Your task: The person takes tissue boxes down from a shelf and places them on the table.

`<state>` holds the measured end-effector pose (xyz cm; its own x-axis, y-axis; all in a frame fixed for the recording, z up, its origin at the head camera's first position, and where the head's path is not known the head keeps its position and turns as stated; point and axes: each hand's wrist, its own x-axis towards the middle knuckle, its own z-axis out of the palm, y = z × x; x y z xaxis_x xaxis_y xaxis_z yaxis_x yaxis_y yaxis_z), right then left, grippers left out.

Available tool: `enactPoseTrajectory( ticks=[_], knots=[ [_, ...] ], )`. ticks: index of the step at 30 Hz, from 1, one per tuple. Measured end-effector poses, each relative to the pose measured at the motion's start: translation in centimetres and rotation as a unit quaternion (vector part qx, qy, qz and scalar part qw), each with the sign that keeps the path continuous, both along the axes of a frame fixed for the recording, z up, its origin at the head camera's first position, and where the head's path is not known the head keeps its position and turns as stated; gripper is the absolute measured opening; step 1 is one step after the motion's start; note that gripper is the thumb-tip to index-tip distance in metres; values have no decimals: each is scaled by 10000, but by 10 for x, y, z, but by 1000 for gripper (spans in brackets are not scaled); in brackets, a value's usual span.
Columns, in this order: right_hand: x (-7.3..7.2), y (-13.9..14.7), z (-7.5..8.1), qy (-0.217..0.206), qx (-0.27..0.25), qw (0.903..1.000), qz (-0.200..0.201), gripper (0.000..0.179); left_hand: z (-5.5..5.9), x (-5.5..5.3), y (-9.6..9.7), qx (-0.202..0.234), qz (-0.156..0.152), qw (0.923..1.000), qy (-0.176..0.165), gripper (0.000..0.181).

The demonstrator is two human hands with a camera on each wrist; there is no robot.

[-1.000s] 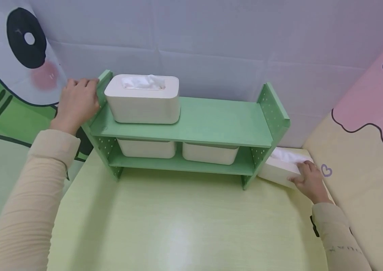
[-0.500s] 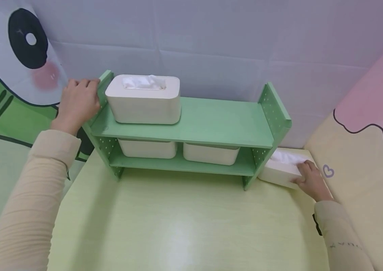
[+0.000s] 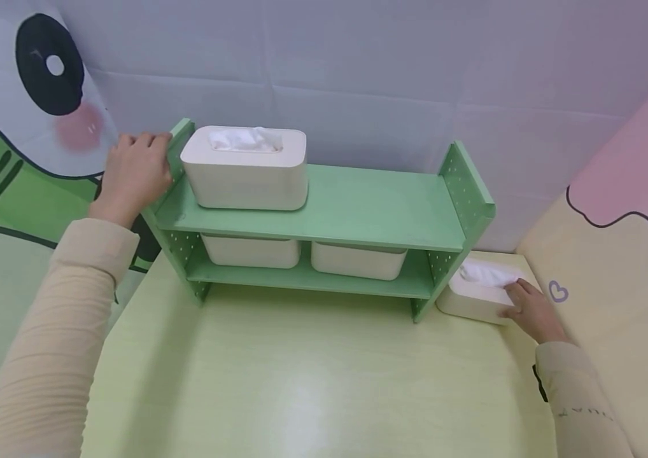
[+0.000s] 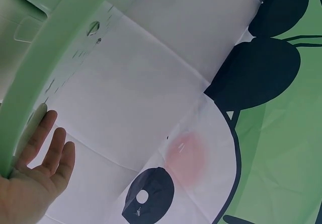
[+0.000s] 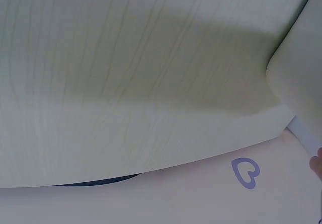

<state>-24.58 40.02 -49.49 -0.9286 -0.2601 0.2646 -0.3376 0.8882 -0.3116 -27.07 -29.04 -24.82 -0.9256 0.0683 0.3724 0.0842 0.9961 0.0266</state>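
My left hand [image 3: 136, 172] grips the top of the left side panel of a green two-tier shelf [image 3: 370, 203]. In the left wrist view, several fingers [image 4: 64, 166] of it lie along the panel's outer face, with the thumb hidden. Beside the shelf's right end, a cream tissue box [image 3: 475, 299] sits on the table with white tissue showing in its slot. My right hand [image 3: 533, 312] holds the box's right end, fingers over the top and thumb at the front. Only the box's rounded corner [image 5: 289, 78] and a fingertip [image 5: 316, 166] show in the right wrist view.
Another tissue box [image 3: 244, 181] stands on the upper tier at the left. Two cream bins [image 3: 252, 252] sit side by side on the lower tier. The shelf stands on a pale wood table [image 3: 301, 369], with a printed cloth wall [image 3: 358, 76] behind and at both sides.
My right hand and the tissue box at the right have come slightly toward the front of the table. My left hand stays on the side panel.
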Motion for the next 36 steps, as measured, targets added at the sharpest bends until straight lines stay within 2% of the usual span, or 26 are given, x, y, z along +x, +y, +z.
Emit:
enactPoseTrajectory(
  ticks=[6,8,13,18,25,36],
  knots=[
    [-2,5,0,228,5,9994,254,52,1,-1,1,-5,-25,10000,-53,49],
    [-4,7,3,23,-19,9996,285,52,1,-2,1,-9,-18,10000,-69,49],
    [-2,9,21,-870,120,9961,87,53,1,-3,1,-9,-1,10000,-89,49],
    [-1,4,43,-944,525,9941,-17,50,0,-3,0,3,8,10000,-92,50],
    [-6,-14,88,-572,865,9946,-38,52,0,-1,0,14,20,10000,-59,50],
    [-11,-51,178,193,700,9974,30,51,0,-1,1,26,23,10000,38,49]
  ],
)
